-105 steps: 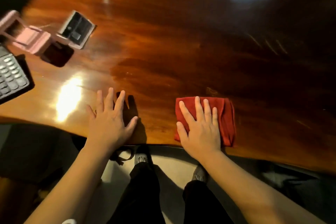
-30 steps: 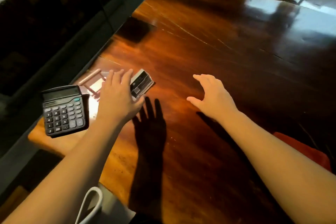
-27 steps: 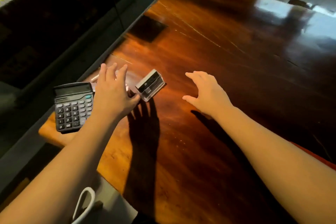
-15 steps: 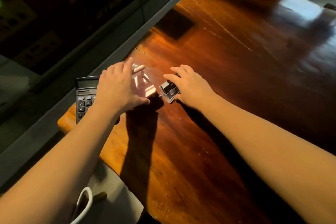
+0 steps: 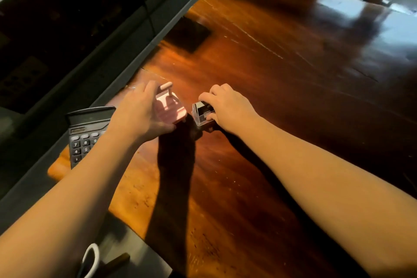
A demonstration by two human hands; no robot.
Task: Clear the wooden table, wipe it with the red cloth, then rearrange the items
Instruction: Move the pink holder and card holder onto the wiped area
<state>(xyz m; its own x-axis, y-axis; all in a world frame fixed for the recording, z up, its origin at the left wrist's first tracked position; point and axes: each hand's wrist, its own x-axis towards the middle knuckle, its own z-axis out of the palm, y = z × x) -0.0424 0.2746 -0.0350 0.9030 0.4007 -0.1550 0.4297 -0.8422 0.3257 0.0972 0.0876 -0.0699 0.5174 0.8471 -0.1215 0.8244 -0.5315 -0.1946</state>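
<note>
Near the left end of the glossy wooden table (image 5: 259, 101), my left hand (image 5: 140, 111) grips a pink stand (image 5: 170, 108) from its left side. Just to the right, my right hand (image 5: 228, 106) is closed around a small clear box with dark contents (image 5: 200, 113), fingers on its top and front. A black calculator (image 5: 86, 133) lies at the table's left corner, partly under my left forearm. The red cloth is out of sight.
A grey ledge (image 5: 126, 56) runs along the table's left edge with dark glass behind it. A dark square patch (image 5: 187, 34) lies farther up the table. Below the near left corner is a white loop (image 5: 91, 259) on a grey surface.
My right hand left the red cloth, reached left and closed on the clear box. My left hand moved from the table edge onto the pink stand. The view turned left.
</note>
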